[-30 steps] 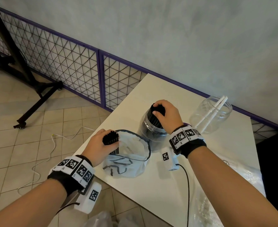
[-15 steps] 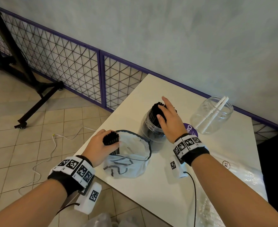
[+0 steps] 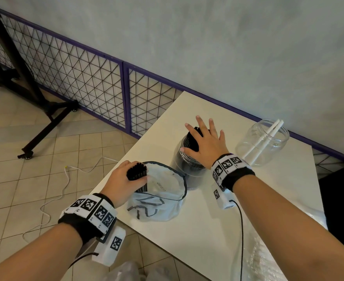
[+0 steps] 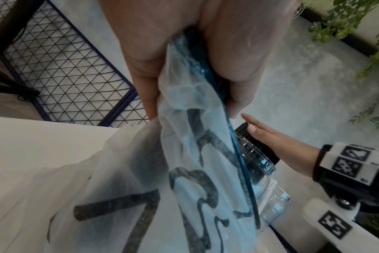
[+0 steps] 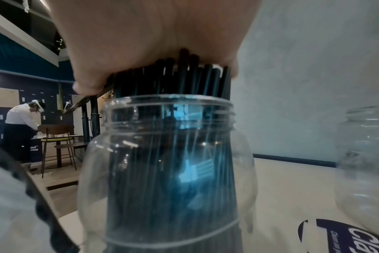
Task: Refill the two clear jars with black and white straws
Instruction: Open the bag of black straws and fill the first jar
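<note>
Right hand flattened on the black straws; left hand kept its bundle at the bag.

A second earlier the right hand (image 3: 205, 142) was curled over the black straws (image 5: 173, 82) in the near jar (image 3: 187, 169); now its fingers were spread wide and straight, palm pressing their tops, at frame centre. The left hand (image 3: 124, 179) had stayed put, fingers wrapped round a bundle (image 3: 137, 172) of black straws standing in the open clear bag (image 3: 163, 199), lower centre. At right, the far jar (image 3: 262, 142) held two white straws (image 3: 266, 138) leaning against its rim. Both jars stood on the white table (image 3: 187, 240).
</note>
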